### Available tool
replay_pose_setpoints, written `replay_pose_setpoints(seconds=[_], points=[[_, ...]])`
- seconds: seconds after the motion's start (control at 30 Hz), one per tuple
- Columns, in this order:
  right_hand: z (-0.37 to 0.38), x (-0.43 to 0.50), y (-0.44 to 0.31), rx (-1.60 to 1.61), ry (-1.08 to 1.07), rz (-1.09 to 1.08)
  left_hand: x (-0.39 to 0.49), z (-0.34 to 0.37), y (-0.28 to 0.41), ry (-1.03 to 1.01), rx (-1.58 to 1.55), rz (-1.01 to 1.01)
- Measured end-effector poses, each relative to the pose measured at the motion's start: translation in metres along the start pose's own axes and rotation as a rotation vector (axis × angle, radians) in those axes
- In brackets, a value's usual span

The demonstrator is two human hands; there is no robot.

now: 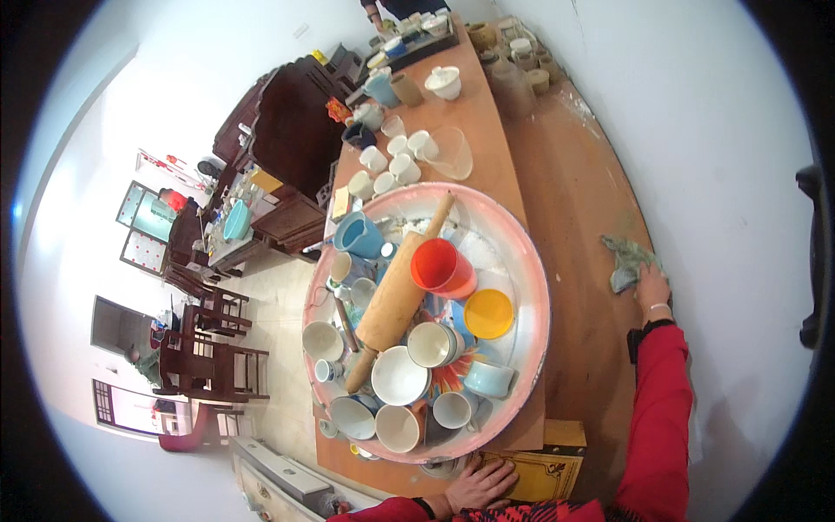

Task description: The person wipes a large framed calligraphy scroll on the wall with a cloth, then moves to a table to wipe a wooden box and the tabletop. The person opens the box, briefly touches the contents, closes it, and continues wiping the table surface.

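Observation:
In the head view, my right hand [652, 288] presses on a crumpled greyish-green cloth [627, 264] on the brown wooden surface [574, 196] beside the white wall. My left hand [484, 484] lies palm down, fingers spread, on a yellow decorated box [551, 473]. Between my arms and the room stands a large round enamel tray [538, 339] with a pink rim. On it lie a wooden rolling pin [394, 293], a red cup [443, 267], a yellow lid [488, 314], a blue pitcher [359, 235] and several bowls and cups.
Beyond the tray stand several white cups [404, 168], a clear plastic container [451, 153] and a lidded white bowl [443, 82]. Brown pots [538, 81] crowd the far corner by the wall. Another person's hand [378, 25] is near a dark tray [424, 49] at the far end.

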State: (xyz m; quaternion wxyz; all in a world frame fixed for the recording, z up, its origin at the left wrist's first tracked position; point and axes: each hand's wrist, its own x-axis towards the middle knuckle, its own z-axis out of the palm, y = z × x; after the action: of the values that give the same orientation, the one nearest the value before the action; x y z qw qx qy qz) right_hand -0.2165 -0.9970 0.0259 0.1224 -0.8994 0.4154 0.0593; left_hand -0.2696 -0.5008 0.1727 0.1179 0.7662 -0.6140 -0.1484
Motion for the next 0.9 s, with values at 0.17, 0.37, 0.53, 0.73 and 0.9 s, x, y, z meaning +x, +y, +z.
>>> replay_pose_setpoints(seconds=[0.17, 0.37, 0.53, 0.73, 0.9], points=[[0.023, 0.042, -0.014, -0.027, 0.194, 0.112, -0.005, 0.004, -0.003, -0.031, 0.131, 0.048], [0.014, 0.063, -0.072, 0.058, 0.119, -0.027, -0.007, 0.007, -0.006, -0.037, 0.160, 0.069], [0.023, 0.054, -0.128, -0.073, 0.100, -0.436, -0.006, 0.008, -0.004, -0.051, 0.161, 0.056], [0.046, -0.044, -0.098, 0.091, -0.260, -0.754, -0.002, 0.001, 0.001, -0.079, -0.019, -0.028], [0.024, -0.098, -0.053, 0.254, -0.306, -0.814, 0.000, -0.002, 0.001, -0.050, -0.029, -0.022]])
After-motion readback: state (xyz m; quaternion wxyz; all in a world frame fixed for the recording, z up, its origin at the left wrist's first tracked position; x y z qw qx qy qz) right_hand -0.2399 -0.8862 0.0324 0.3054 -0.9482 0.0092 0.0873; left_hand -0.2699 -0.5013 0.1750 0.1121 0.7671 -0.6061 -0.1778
